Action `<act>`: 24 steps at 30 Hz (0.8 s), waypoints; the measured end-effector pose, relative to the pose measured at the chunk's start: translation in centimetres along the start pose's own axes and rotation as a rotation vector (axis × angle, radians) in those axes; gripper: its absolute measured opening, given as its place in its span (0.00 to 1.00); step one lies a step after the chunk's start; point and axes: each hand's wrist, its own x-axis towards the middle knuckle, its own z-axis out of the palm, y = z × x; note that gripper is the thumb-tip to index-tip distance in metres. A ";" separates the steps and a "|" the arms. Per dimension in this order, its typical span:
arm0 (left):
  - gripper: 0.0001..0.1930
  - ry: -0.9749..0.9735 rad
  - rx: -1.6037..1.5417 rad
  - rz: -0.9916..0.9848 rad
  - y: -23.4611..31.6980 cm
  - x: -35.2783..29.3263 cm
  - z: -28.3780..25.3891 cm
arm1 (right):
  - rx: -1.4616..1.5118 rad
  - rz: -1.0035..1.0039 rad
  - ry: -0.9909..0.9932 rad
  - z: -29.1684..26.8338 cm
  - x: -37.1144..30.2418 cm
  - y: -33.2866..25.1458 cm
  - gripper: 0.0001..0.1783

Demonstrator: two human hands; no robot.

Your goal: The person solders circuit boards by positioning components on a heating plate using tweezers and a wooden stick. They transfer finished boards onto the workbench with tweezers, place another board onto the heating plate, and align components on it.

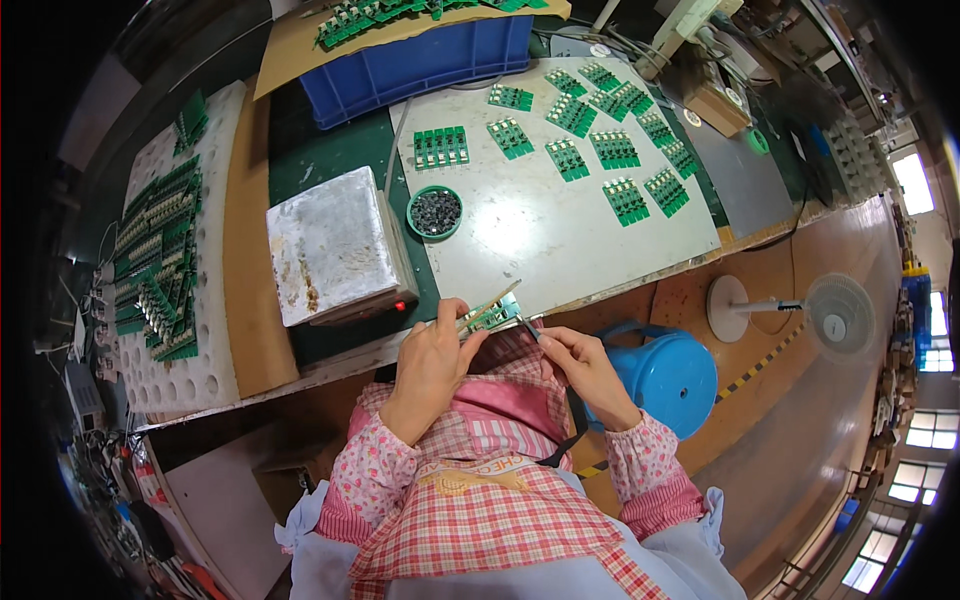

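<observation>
Hands meet at the near edge of the counter (560,225), close to your body and above your checked apron (480,520). Your left hand (432,365) is closed around a small green circuit board (492,316), fingers wrapped beneath it and thumb on top, so the board sits roughly level with its component side up toward you. Your right hand (585,365) pinches a thin dark tool (529,327), probably tweezers, in a narrow fingertip grip, its tip touching or just beside the board's right end; contact is too small to confirm. Holding the board off the counter lets you steady it against the tool.

The board looks like a short green strip carrying a row of pale, light-coloured parts, with a slim pale piece jutting up and to the right from it.

Spread on the white sheet farther back are matching green boards (612,150), lying flat and well apart from one another, each separately within reach. A small round green dish of dark parts (435,212) stands just beside a worn metal box (335,245) with a red light at its front edge. At your far left, a white perforated tray (185,375) holds many more boards packed upright. A blue crate (415,60) sits at the back, and a blue stool (665,375) and a floor fan (838,318) stand on your right.
</observation>
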 end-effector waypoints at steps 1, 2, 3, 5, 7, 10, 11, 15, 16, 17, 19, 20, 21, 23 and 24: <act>0.17 -0.017 -0.018 0.000 0.1 0.0 -0.1 | 0.020 0.006 -0.016 0.0 0.0 -0.1 0.16; 0.17 -0.016 -0.021 0.003 0.2 0.1 -0.1 | 0.039 0.011 -0.030 -0.1 0.0 -0.2 0.16; 0.17 -0.017 0.000 0.000 0.3 0.1 -0.1 | 0.036 0.008 -0.023 -0.2 0.1 0.0 0.16; 0.18 -0.023 0.002 0.034 0.7 0.5 0.2 | 0.025 -0.044 -0.041 -0.8 0.2 0.2 0.16; 0.19 0.056 -0.010 0.057 0.5 -0.3 -0.1 | 0.051 -0.015 -0.053 -0.5 -0.1 0.1 0.16; 0.21 0.080 -0.059 0.024 1.7 -1.7 -1.2 | 0.068 -0.036 -0.066 -0.2 -0.7 -0.4 0.16; 0.21 0.084 -0.060 0.028 2.6 -2.3 -2.3 | 0.066 -0.077 -0.068 -0.5 -1.0 -0.2 0.16; 0.14 0.041 -0.234 0.191 3.9 -5.7 -6.1 | 0.118 -0.120 0.014 -1.0 -3.7 -1.3 0.16; 0.14 0.045 -0.237 0.204 3.1 -6.8 -6.8 | 0.126 -0.072 -0.002 -0.8 -4.4 -2.3 0.15; 0.13 0.128 -0.315 0.230 2.4 -8.2 -7.9 | 0.138 -0.022 -0.033 -0.4 -5.2 -3.4 0.15; 0.15 0.229 -0.384 0.247 1.7 -9.4 -9.0 | 0.121 -0.001 -0.056 0.4 -6.1 -5.0 0.15; 0.15 0.396 -0.457 0.192 1.6 -10.0 -9.3 | 0.105 0.030 -0.074 0.9 -6.5 -5.8 0.14; 0.17 0.570 -0.518 0.130 1.4 -10.8 -9.7 | 0.098 0.045 -0.066 1.5 -6.8 -6.5 0.14; 0.14 0.689 -0.564 0.155 1.0 -10.4 -10.0 | 0.053 0.008 -0.014 2.7 -7.8 -8.1 0.13; 0.11 0.788 -0.620 0.204 0.9 -10.0 -10.5 | 0.024 -0.021 0.011 3.5 -8.2 -8.8 0.13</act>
